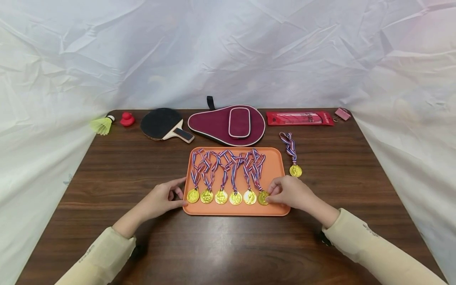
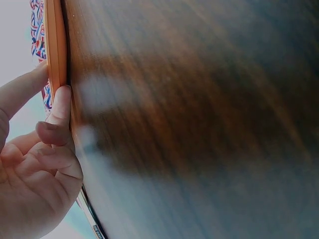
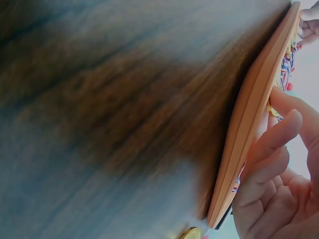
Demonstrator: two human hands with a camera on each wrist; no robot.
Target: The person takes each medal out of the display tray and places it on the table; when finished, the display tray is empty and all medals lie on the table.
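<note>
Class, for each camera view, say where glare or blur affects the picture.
Head view: a pale patch of glare on the table in front of the tray; left wrist view: table blurred, with pale reflections, the left hand clearer; right wrist view: table hazy and soft, the right hand clearer.

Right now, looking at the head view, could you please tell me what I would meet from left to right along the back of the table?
Shuttlecock, red duck, paddle, paddle case, red packet, pink clip.
</note>
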